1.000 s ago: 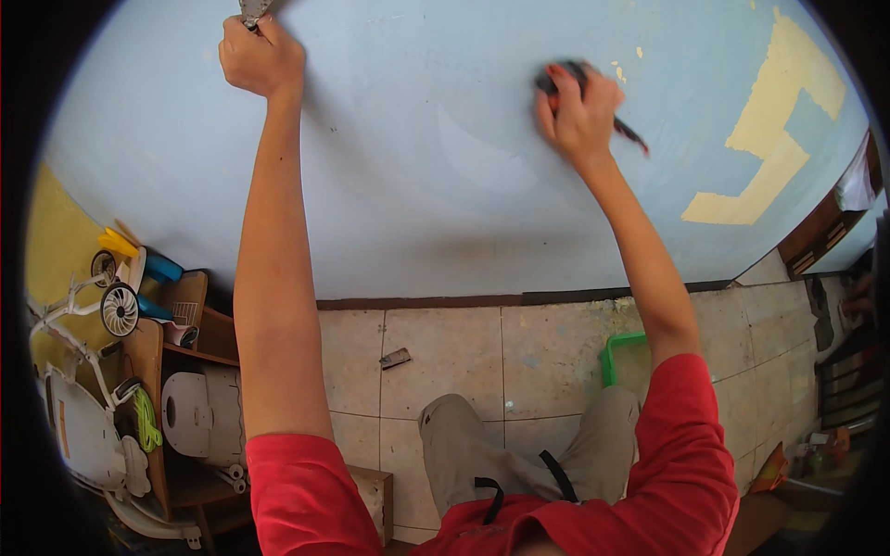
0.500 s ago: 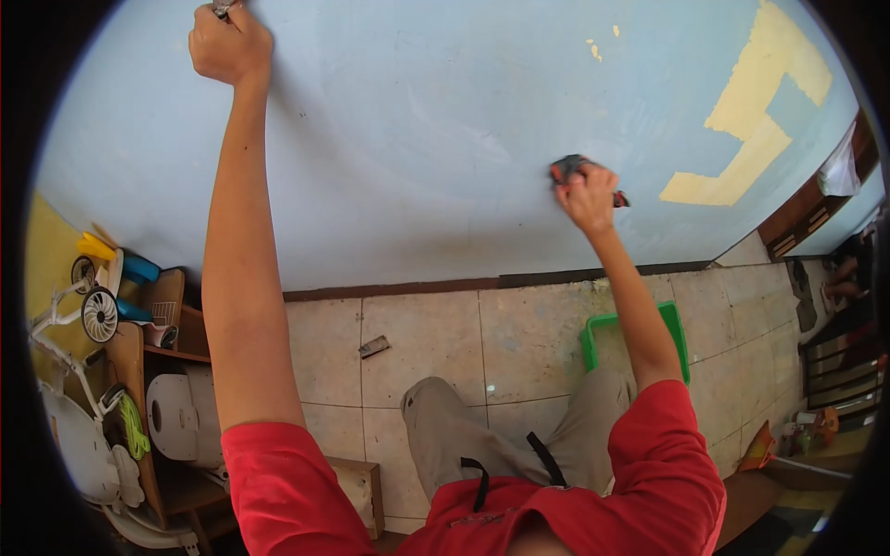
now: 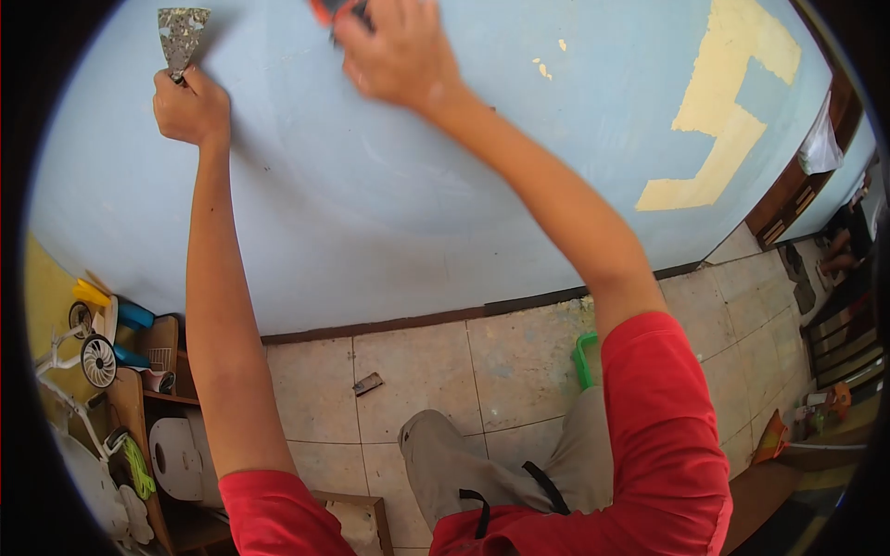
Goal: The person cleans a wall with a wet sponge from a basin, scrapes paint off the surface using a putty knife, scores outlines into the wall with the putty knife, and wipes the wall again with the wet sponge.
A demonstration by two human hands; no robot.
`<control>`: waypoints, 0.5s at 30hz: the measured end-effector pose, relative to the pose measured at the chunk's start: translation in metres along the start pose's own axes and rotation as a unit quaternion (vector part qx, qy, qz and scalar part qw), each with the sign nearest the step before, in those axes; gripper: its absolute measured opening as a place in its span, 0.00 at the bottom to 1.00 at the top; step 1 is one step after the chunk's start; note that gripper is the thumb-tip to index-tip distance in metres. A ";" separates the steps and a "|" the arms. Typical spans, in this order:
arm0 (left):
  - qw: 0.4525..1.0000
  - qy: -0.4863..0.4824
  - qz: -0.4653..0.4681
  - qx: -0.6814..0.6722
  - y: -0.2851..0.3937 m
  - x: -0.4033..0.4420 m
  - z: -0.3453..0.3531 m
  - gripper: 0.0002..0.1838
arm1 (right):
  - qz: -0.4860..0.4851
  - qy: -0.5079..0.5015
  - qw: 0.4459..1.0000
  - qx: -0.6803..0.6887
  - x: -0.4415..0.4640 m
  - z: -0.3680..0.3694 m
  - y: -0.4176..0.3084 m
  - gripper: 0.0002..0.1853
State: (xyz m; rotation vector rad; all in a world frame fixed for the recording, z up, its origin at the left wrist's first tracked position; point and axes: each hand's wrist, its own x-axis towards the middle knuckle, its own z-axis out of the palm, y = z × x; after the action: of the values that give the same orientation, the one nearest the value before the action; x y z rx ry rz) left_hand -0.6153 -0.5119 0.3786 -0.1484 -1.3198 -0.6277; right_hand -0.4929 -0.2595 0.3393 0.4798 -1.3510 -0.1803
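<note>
A putty knife (image 3: 183, 37) with a speckled, stained blade points upward in my left hand (image 3: 193, 109), whose fingers are closed round its handle. The hand is close to the light blue wall (image 3: 389, 222) at the upper left. My right hand (image 3: 403, 56) grips a red-and-black sanding block (image 3: 332, 11) at the top of the view. Part of that block is hidden by the fingers and cut off by the frame edge. Bare yellow patches (image 3: 723, 125) show on the wall to the right.
Below the wall, a tiled floor (image 3: 408, 371) bears a small dark flat piece (image 3: 368, 384). A green tub (image 3: 583, 360) stands partly behind my right arm. Shelving (image 3: 176, 463) and a white-framed wheeled item (image 3: 97, 361) are at left. Another person's leg (image 3: 839, 250) shows at far right.
My right hand has swept up and left across the wall with the sanding block. In the view, my left hand sits lower and slightly further left, showing the putty knife's blade.
</note>
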 end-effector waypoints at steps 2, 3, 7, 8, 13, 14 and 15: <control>1.000 -0.020 -0.016 -0.004 -0.002 0.000 0.000 0.15 | 0.008 -0.065 0.998 -0.012 -0.077 -0.016 -0.059 0.09; 1.000 -0.020 -0.016 0.003 -0.005 0.000 0.002 0.15 | 0.016 -0.084 0.996 0.005 -0.116 -0.029 -0.076 0.10; 1.000 -0.008 -0.003 0.005 -0.001 -0.002 -0.001 0.13 | 0.019 -0.198 0.979 0.039 -0.242 -0.117 -0.064 0.13; 1.000 -0.011 -0.004 0.001 0.002 -0.001 -0.002 0.12 | 0.068 -0.240 0.968 0.001 -0.275 -0.146 -0.050 0.16; 0.999 -0.007 0.034 0.010 -0.002 -0.002 0.001 0.10 | 0.196 -0.144 0.954 -0.178 -0.207 -0.198 0.076 0.17; 0.999 -0.011 0.033 0.010 -0.002 -0.004 0.002 0.10 | 0.186 -0.097 0.961 -0.181 -0.160 -0.185 0.101 0.14; 0.999 -0.011 0.029 0.006 -0.001 -0.004 0.001 0.10 | 0.150 -0.057 0.972 -0.172 -0.121 -0.167 0.133 0.14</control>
State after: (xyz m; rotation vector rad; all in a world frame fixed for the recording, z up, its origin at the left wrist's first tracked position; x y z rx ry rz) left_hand -0.6174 -0.5110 0.3744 -0.1846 -1.3356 -0.5705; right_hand -0.3786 -0.0551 0.2653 -0.0284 -1.4504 -0.1901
